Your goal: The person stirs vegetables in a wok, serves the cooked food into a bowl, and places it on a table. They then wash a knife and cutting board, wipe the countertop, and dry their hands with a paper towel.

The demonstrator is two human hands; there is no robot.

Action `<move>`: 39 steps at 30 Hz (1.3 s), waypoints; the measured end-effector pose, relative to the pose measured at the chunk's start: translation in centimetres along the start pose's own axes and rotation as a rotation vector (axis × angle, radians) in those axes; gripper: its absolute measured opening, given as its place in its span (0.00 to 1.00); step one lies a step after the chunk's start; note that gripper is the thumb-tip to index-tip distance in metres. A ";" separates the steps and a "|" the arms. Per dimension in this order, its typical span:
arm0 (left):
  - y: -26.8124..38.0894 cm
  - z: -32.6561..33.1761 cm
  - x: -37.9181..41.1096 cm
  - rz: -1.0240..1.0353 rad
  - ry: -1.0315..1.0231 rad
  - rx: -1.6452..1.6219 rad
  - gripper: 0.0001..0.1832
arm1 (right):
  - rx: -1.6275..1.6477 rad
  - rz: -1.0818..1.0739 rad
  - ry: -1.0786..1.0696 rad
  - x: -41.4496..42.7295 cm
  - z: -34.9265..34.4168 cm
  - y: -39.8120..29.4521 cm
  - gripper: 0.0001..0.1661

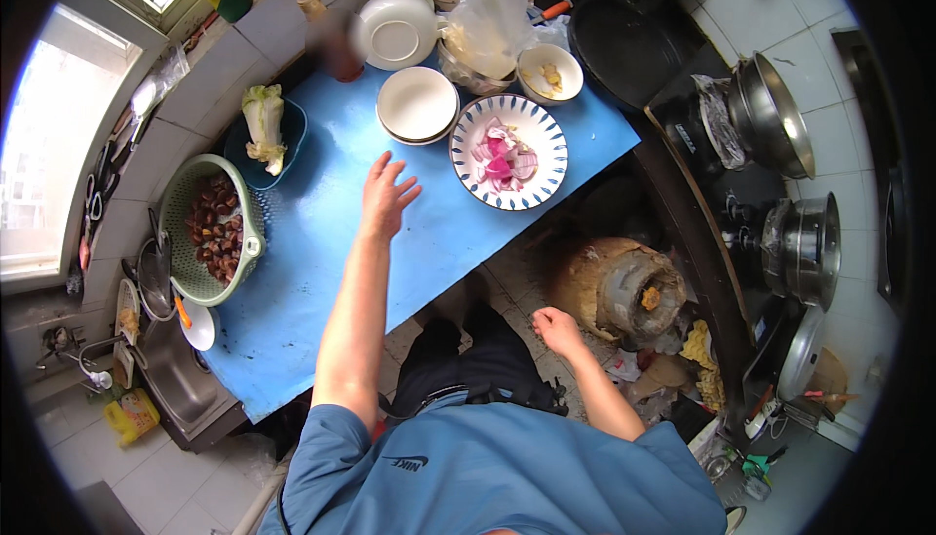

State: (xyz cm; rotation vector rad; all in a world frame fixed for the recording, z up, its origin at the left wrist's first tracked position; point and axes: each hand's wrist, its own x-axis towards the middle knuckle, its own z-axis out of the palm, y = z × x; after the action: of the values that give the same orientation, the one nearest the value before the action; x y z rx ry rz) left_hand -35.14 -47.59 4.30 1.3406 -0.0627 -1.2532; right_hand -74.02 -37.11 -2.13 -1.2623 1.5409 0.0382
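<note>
My left hand [387,195] reaches over the blue table covering [314,272] with fingers apart and nothing in them. Just beyond its fingertips sits a stack of white bowls [418,103]. To the right of the stack, a white plate with a blue-dashed rim [468,158] holds cut red onion pieces [503,158]. Behind that plate a small bowl [568,90] contains pale yellowish pieces, perhaps ginger or garlic. My right hand [557,330] hangs off the table's edge, fingers curled, with nothing visible in it. It is nearest a worn cylinder [629,286] on the floor.
At left stand a green colander [179,257] of brown chestnuts and a dark blue basket [294,122] with a cabbage piece [263,125]. A steel sink [183,381] lies beyond the table's left end. Steel pots [804,250] and a black pan [621,48] line the right-hand counter.
</note>
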 end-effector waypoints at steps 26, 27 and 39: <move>-3.0 -9.2 -14.8 0.040 -0.109 0.094 0.21 | -0.363 -0.162 -0.076 -3.3 6.2 -6.8 0.19; -3.6 -8.9 -15.2 0.001 -0.106 0.076 0.20 | -0.351 -0.189 -0.072 -3.4 6.2 -6.9 0.19; -4.4 -6.5 -16.3 0.072 -0.090 0.178 0.23 | -0.306 -0.256 -0.138 -0.8 4.7 -5.0 0.19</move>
State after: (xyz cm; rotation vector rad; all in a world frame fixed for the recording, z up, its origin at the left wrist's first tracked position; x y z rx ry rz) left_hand -40.31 -30.86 8.64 1.4202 -0.2889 -1.2699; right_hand -67.40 -35.97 -0.69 -1.6560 1.2770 0.1981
